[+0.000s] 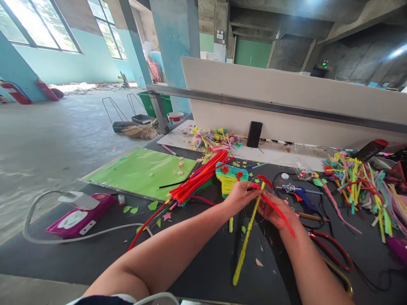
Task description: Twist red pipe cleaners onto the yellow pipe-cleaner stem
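Yellow pipe cleaner [246, 237] slants down over the table [197, 271], its top pinched between left hand [239, 195] and right hand [274, 210] (a red pipe cleaner [286, 222] crosses the right one).

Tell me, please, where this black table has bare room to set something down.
The widest bare patch of the table lies along the near edge, between the pink power strip and the left forearm. The right side is crowded: glue gun, scissors, pipe-cleaner pile. Behind the left hand, pinching the yellow pipe cleaner, lies the red bundle.
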Action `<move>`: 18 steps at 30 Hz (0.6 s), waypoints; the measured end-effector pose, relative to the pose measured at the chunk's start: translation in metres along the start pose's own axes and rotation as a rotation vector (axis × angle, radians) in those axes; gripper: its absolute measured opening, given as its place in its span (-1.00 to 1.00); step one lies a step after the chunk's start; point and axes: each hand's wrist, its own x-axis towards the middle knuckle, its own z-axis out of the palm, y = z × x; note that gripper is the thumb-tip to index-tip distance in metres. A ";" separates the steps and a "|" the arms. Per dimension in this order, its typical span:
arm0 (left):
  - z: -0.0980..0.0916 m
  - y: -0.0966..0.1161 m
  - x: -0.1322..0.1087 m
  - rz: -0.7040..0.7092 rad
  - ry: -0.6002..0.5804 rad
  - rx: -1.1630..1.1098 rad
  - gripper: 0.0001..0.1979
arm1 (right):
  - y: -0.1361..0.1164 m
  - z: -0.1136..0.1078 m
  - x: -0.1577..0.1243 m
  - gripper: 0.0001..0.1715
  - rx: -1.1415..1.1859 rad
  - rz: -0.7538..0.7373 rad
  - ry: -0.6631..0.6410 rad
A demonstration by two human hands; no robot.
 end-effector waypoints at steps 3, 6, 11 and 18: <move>0.000 -0.003 0.002 -0.015 0.030 0.008 -0.65 | 0.000 0.001 -0.001 -0.80 -0.013 0.005 0.004; 0.001 -0.008 0.004 -0.021 0.051 0.047 -0.65 | 0.000 0.000 0.000 -0.77 -0.008 0.004 0.000; 0.002 -0.011 0.004 -0.059 0.048 0.035 -0.59 | 0.001 -0.002 0.001 -0.75 0.011 -0.002 -0.012; -0.001 -0.011 0.003 -0.065 -0.011 0.080 -0.55 | 0.003 -0.002 0.003 -0.71 0.007 -0.028 -0.044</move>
